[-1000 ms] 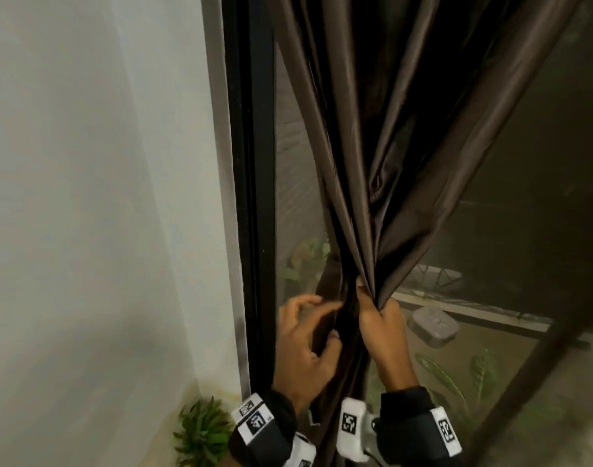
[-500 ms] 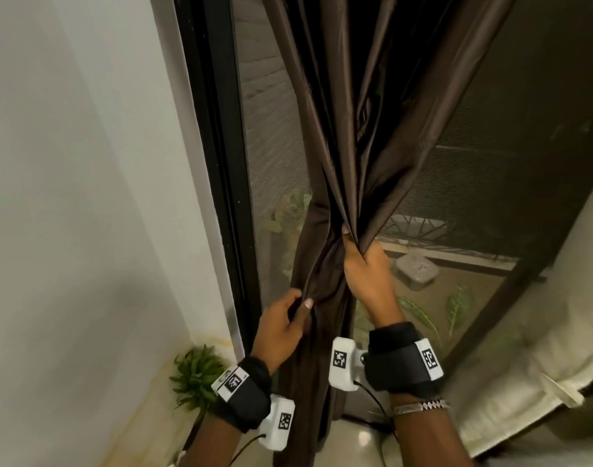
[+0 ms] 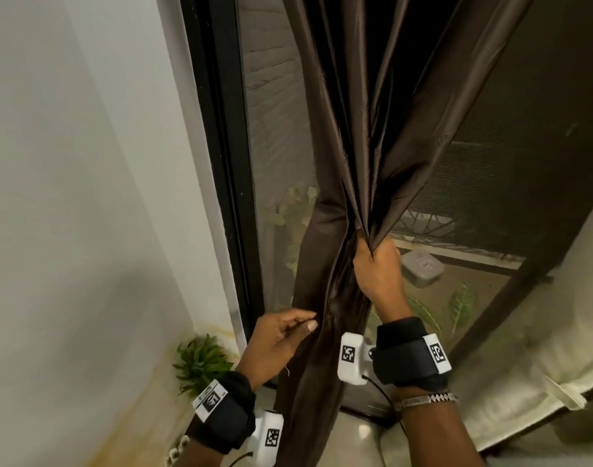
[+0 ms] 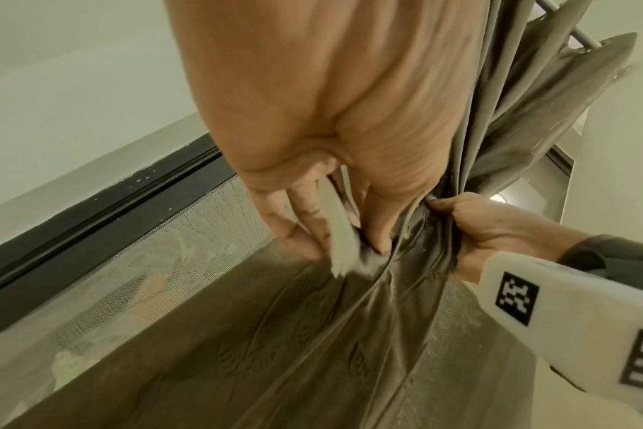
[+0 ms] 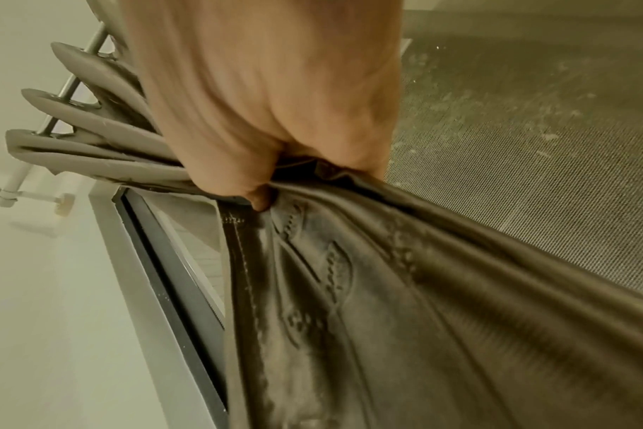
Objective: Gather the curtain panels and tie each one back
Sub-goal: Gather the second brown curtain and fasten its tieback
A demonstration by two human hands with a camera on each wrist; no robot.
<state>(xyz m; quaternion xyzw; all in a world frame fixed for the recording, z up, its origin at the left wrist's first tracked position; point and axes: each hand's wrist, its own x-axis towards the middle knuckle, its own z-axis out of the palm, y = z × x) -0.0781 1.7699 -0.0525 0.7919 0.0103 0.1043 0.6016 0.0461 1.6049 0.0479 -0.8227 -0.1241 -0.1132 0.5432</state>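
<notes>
The white wall (image 3: 69,197) fills the left of my view, and right of it the black window frame (image 3: 217,163) runs down beside the mesh screen (image 3: 511,170). In front of the screen hangs the brown curtain panel (image 3: 362,112), the largest thing I am handling: its folds fan out above and narrow to a bunch at the middle of the window, then fall loose toward the floor. At the far right lies a pale cream cloth (image 3: 524,348), apart from the curtain. My right hand (image 3: 377,267) is clenched around the gathered folds where they are narrowest; the right wrist view shows my fingers (image 5: 254,185) wrapped tight on the embossed fabric, with the curtain rod (image 5: 74,84) far above. My left hand (image 3: 278,335) is lower and nearer, at the left edge of the hanging panel; its grip is a pinch, thumb against fingertips, and the left wrist view shows a thin pale strip (image 4: 338,226) caught between those fingers right against the brown fabric. I cannot tell what that strip is. Near the floor at the left, in the corner between wall and frame, sits a small green plant (image 3: 200,362). Beyond the screen, a grey box (image 3: 423,267) lies outside, just right of my right hand. A metal bracelet (image 3: 426,399) circles my right wrist.
</notes>
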